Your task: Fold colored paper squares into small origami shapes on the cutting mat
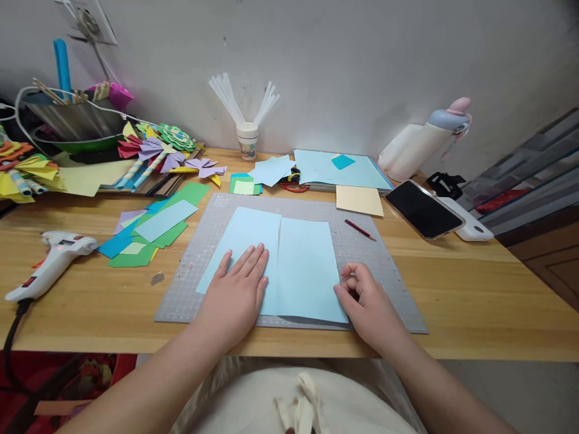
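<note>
Watching through the head camera, I had the left hand (237, 292) spread flat on the light blue paper (307, 265), its fingers stretched out and pointing away from the body, palm down and gripping nothing. The right hand (371, 304) was half curled at the paper's right edge, thumb and forefinger bent close to the border; I could not tell whether they pinched the sheet or only touched it. The paper lay on the gray cutting mat (181, 304), near the middle of the wooden table (479, 301), and a thin gap ran down from its far edge between a left and a right part; whether these were joined beneath the hand I could not make out. Its near edge on the right side sat slightly raised, with a shadow under it. On the mat to the right of the paper I saw a dark red pencil (360, 230), and just beyond that a beige sheet (359, 201) overlapped the mat's far edge. A black-screened phone (424, 208) rested farther right. Off to the left were colored paper pieces (166, 220) in a loose pile and a white glue gun (49, 265) lying on its side.
</note>
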A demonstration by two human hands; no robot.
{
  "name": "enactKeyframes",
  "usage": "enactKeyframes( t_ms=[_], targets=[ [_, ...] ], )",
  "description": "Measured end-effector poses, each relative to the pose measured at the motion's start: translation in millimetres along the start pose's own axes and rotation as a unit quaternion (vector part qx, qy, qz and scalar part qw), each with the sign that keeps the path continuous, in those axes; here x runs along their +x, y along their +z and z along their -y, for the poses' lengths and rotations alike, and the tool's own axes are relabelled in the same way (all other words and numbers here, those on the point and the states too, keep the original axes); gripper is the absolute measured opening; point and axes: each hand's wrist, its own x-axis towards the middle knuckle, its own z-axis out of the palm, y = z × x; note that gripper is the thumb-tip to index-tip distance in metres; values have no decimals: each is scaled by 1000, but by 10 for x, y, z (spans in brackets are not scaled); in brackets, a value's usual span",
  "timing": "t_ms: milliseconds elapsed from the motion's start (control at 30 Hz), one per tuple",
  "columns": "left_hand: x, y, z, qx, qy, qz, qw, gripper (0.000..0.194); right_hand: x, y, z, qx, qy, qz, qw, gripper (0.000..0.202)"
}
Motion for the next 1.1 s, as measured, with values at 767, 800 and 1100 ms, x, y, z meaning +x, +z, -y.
enactKeyframes(
  t_ms=[767,800,1100],
  targets=[
    [981,-422,533,-91,-94,34,991,34,674,-668,-17,-256,-145,-20,955,16],
    [1088,-431,552,-88,-109,46,989,34,759,-669,48,-269,-160,-27,949,19],
    [1522,-487,481,-56,-142,145,978,34,1042,-260,358,-279,-287,81,913,28]
  ],
)
